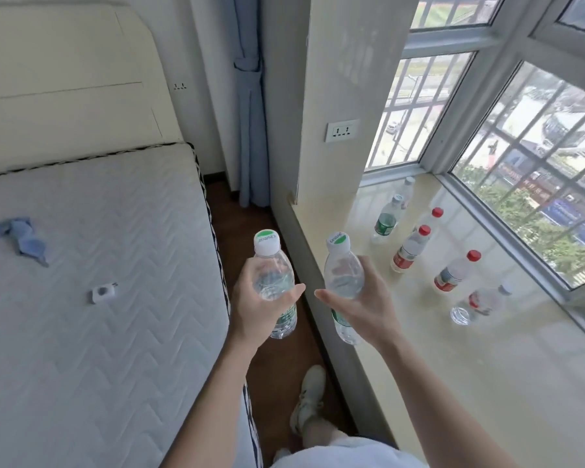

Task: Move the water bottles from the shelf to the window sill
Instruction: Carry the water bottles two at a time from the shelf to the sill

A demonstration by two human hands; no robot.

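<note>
Head view: my left hand [260,298] grasps the left bottle [274,275], fingers [296,292] curled round its clear upper body; my right hand [368,305] grasps the right bottle [343,271] the same way, thumb across the front. Both are clear plastic with a white cap marked green on top and a green label low down. Both are roughly upright, leaning a little. The left bottle hangs over the dark floor [267,366] between the bed [98,265] and the window sill [453,383]; the right bottle hangs at the sill's room-side edge.

Six more bottles stand on the sill: two green-labelled bottles [387,219] near its far corner; three red-capped bottles [410,249] in a line along the window side; one pale-capped bottle [480,302] nearest me, close to the frame.

My palms hide much of both held labels; the cap lettering is too small to read surely; the farthest bottle on the sill is washed out by glare; the sill's near end is cut off by the picture's edge.

The standing bottles keep to the window side; the room-side stretch of the sill shows bare glossy surface; the floor strip is narrow, with my shoe [309,396] on it.
</note>
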